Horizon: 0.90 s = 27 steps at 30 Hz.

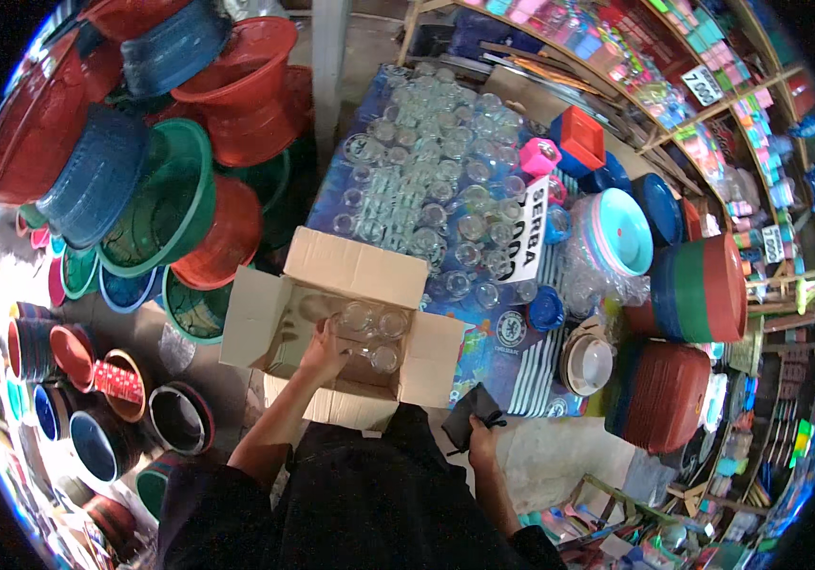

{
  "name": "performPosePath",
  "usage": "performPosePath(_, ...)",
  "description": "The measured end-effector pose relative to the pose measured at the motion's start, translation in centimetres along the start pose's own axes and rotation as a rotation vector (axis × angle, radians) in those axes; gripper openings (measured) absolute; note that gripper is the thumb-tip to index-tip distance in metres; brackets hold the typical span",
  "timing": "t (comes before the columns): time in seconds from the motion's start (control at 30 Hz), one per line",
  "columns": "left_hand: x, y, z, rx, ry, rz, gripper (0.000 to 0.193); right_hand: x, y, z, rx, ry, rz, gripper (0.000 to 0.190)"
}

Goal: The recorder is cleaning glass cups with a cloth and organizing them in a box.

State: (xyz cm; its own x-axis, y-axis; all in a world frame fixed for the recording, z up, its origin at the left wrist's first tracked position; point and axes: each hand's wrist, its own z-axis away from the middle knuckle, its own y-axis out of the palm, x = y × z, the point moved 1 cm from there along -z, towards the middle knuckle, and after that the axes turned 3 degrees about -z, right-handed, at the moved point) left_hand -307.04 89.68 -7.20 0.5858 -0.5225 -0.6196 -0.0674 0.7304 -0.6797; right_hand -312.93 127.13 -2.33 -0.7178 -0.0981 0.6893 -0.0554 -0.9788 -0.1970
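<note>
An opened cardboard box (354, 253) sits before me with its flaps spread. Several clear glass jars or cups stand inside it, one of them a round clear glass (359, 317) near the back. My left hand (323, 350) reaches into the box, its fingertips right beside that glass. Whether they grip it is not clear. Beside the box on the right, my right hand (482, 440) holds a folded black cloth or pouch (473, 413) with thin straps hanging from it.
Many clear glasses (414, 171) crowd the covered table (475, 338) beyond the box. A printed price sign (527, 235) stands among them. Stacked plastic tubs (158, 199) rise at left; basins (699, 288) stand at right, near loaded shelves (749, 107). A grey post (329, 71) stands behind.
</note>
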Motion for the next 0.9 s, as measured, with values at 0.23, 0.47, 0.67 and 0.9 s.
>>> performPosePath(0.23,2.6,4.6,-8.0,-0.014,-0.111,-0.307,0.117,-3.7,-3.9,4.0,-0.068,-0.064,-0.108,0.033)
performPosePath(0.47,-1.1,2.7,-8.0,0.080,0.090,-0.158,0.110,-8.8,-8.6,5.4,-0.334,0.041,-0.237,0.032)
performPosePath(0.67,1.4,3.2,-8.7,0.119,0.070,-0.273,0.102,-9.8,-10.2,3.8,-0.297,0.018,-0.157,0.035)
performPosePath(0.9,0.7,-0.9,-4.6,0.007,0.115,-0.167,0.083,-6.5,-8.4,3.5,-0.095,-0.268,-0.153,0.041)
